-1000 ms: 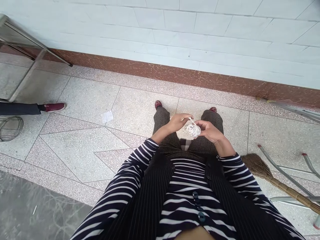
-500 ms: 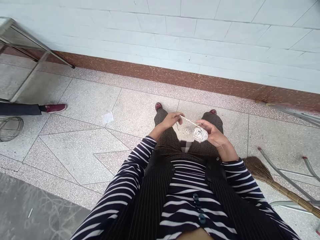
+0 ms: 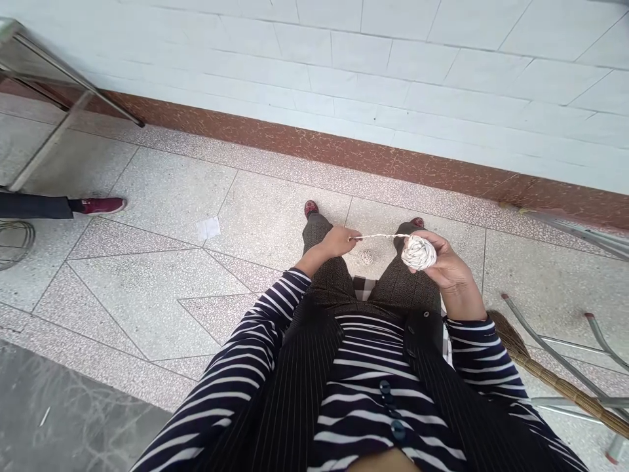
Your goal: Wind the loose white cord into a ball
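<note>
My right hand [image 3: 445, 259] is wrapped round a ball of off-white cord [image 3: 419, 253], above my right knee. From the ball a twisted strand of cord [image 3: 381, 235] runs nearly level to my left hand [image 3: 340, 241]. The fingers of that hand are pinched on the strand, over my left knee. A second, smaller ball of pale cord [image 3: 365, 257] lies lower down between my legs, apart from both hands. Whether the two balls are joined by cord, I cannot tell.
A straw broom [image 3: 550, 377] and a metal-legged stool [image 3: 555, 344] are to my right. Another person's red shoe [image 3: 103, 205] shows at left, near a wire coil [image 3: 17, 242] and a metal-framed table [image 3: 54, 141]. White paper [image 3: 208, 228] lies on the floor. A tiled wall [image 3: 344, 59] stands ahead.
My right hand has moved right and slightly up with the cord ball, and the strand between my hands is longer and more level. My left hand has stayed nearly in place.
</note>
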`<state>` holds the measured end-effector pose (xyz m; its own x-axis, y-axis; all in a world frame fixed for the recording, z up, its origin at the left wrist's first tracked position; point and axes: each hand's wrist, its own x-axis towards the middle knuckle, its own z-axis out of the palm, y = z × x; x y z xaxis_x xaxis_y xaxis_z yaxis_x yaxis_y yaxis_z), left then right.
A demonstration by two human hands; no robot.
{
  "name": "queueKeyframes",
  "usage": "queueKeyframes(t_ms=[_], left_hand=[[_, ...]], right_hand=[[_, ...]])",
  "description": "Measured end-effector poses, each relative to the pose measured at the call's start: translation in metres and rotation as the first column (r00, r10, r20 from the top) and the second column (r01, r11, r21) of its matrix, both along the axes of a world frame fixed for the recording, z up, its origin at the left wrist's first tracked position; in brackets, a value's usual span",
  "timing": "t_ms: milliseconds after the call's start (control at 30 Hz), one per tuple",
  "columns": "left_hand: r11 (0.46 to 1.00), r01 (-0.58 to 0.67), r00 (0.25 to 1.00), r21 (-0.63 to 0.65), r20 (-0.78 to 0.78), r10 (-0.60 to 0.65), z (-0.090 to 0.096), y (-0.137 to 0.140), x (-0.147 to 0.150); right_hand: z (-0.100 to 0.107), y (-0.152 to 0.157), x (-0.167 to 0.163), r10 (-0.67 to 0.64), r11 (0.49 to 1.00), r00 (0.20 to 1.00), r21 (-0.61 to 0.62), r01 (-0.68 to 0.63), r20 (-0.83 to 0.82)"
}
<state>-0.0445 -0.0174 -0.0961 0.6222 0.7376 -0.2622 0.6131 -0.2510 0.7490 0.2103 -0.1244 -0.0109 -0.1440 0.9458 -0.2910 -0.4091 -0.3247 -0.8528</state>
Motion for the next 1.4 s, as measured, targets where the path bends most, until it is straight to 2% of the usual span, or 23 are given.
queueKeyframes(t_ms=[100, 167, 233, 367, 467, 600, 667, 767, 900, 967, 1033, 1100, 1167, 1200, 1267, 1400], left_hand=[[0.999, 0.019, 0.974, 0.042, 0.226, -0.028, 0.004, -0.014, 0.018], [1.0, 0.018, 0.923, 0.024, 0.385, -0.026, 0.008, -0.023, 0.033], [1.0, -0.003, 0.884, -0.026, 0.468, 0.015, 0.011, -0.03, 0.046], [0.985, -0.046, 0.861, -0.164, 0.493, 0.122, 0.013, -0.037, 0.05], [0.965, 0.017, 0.842, -0.263, 0.524, 0.128, 0.01, -0.038, 0.042], [0.929, 0.038, 0.864, -0.368, 0.479, 0.154, 0.008, -0.038, 0.033], [0.901, 0.069, 0.853, -0.429, 0.493, 0.17, 0.013, -0.039, 0.03], [0.832, 0.16, 0.798, -0.531, 0.566, 0.208, 0.026, -0.042, 0.022], [0.776, 0.191, 0.762, -0.601, 0.589, 0.269, 0.04, -0.047, 0.009], [0.783, 0.202, 0.799, -0.589, 0.562, 0.216, 0.037, -0.047, 0.006], [0.839, 0.133, 0.881, -0.527, 0.45, 0.144, 0.027, -0.044, 0.006], [0.925, -0.034, 0.948, -0.378, 0.28, 0.149, 0.015, -0.04, 0.009], [0.968, -0.178, 0.953, -0.178, 0.213, 0.214, 0.006, -0.037, 0.015], [0.973, -0.209, 0.943, -0.102, 0.243, 0.228, 0.004, -0.037, 0.019], [0.981, -0.192, 0.912, -0.037, 0.363, 0.193, 0.006, -0.039, 0.028], [0.99, -0.085, 0.848, -0.114, 0.513, 0.132, 0.015, -0.048, 0.046]], right_hand=[[0.0, 0.004, -0.006, 0.008, 0.999, 0.999, -0.053, -0.005, 0.053], [-0.004, 0.005, -0.015, 0.032, 0.996, 0.998, -0.088, -0.026, 0.063], [-0.01, 0.006, -0.022, 0.04, 0.994, 0.997, -0.102, -0.034, 0.06], [-0.021, 0.006, -0.018, -0.014, 0.994, 0.998, -0.105, 0.021, 0.064], [-0.025, 0.004, -0.008, -0.063, 0.991, 0.996, -0.112, 0.07, 0.065], [-0.028, -0.002, -0.001, -0.12, 0.986, 0.991, -0.111, 0.126, 0.056], [-0.028, -0.003, 0.0, -0.152, 0.982, 0.987, -0.106, 0.157, 0.057], [-0.027, 0.0, 0.002, -0.188, 0.976, 0.979, -0.099, 0.196, 0.083], [-0.029, 0.008, 0.002, -0.203, 0.971, 0.966, -0.093, 0.219, 0.161], [-0.03, 0.009, -0.002, -0.211, 0.97, 0.962, -0.083, 0.228, 0.175], [-0.027, 0.009, -0.008, -0.211, 0.971, 0.963, -0.072, 0.226, 0.169], [-0.023, 0.007, -0.014, -0.193, 0.976, 0.968, -0.068, 0.206, 0.164], [-0.017, 0.005, -0.02, -0.164, 0.981, 0.973, -0.071, 0.178, 0.165], [-0.015, 0.004, -0.023, -0.153, 0.983, 0.974, -0.075, 0.167, 0.166], [-0.012, 0.003, -0.029, -0.139, 0.984, 0.976, -0.085, 0.155, 0.169], [-0.015, 0.001, -0.034, -0.138, 0.983, 0.976, -0.098, 0.157, 0.17]])
